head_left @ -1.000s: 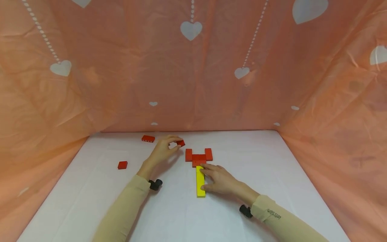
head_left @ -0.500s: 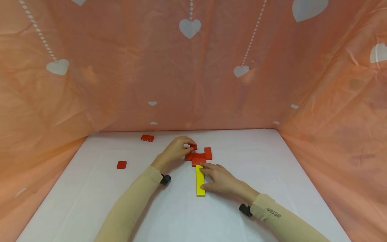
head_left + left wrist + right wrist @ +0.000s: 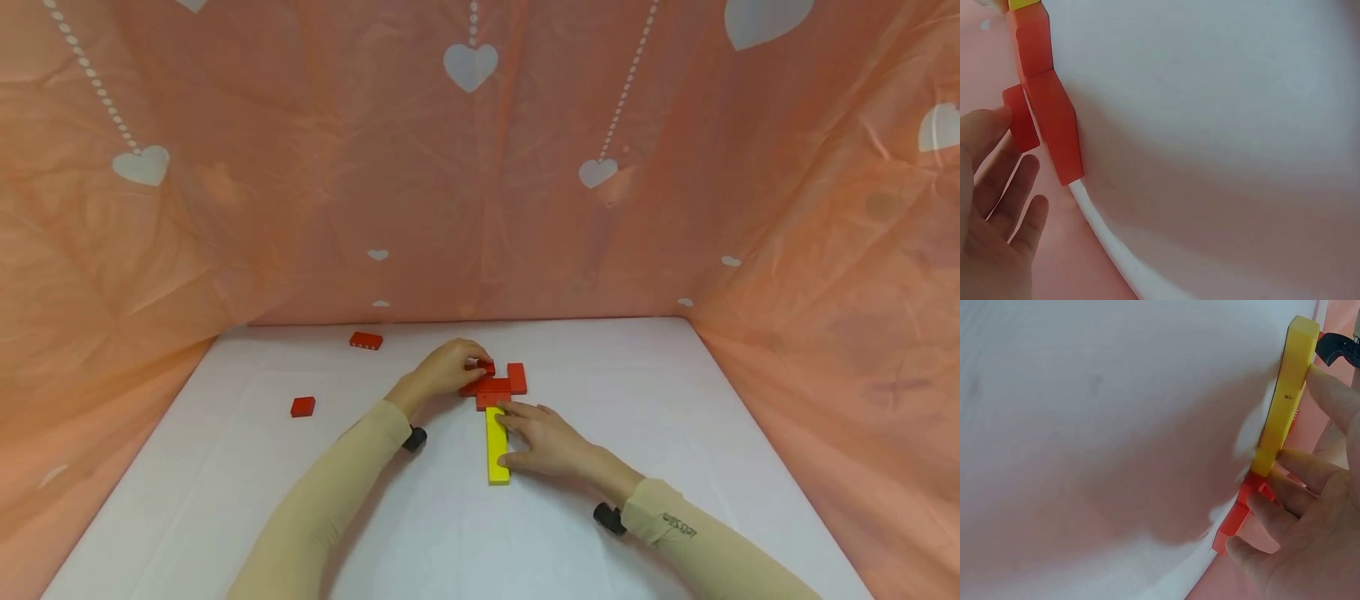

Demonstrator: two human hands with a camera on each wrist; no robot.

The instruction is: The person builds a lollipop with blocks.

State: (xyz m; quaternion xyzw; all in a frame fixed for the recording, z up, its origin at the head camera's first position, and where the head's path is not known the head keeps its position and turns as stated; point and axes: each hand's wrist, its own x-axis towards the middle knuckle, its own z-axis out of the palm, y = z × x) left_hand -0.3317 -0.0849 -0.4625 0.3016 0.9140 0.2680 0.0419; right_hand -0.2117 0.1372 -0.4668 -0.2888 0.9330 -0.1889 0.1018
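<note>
My left hand [image 3: 448,367] pinches a small red block [image 3: 1020,119] between thumb and fingers. It is held just inside the left arm of a red block layout [image 3: 493,400], close to the other blocks. In the left wrist view, a thin gap shows between it and the neighbouring red block [image 3: 1055,125]. A long yellow strip [image 3: 497,450] runs from the layout toward the person; the right wrist view shows a shorter yellow piece [image 3: 1264,461] at its far end. The loosely extended fingers of my right hand [image 3: 549,442] rest along the strip's right side, with fingertips reaching the red blocks.
Two loose red blocks lie on the white tabletop [image 3: 187,500]: a square one [image 3: 303,407] at the left and an oblong one [image 3: 365,341] with white dots near the back edge. An orange curtain with hearts [image 3: 480,208] encloses the back and sides.
My left hand has moved right with the red block, from left of the layout to between its two upper arms. The right hand stays at the yellow strip.
</note>
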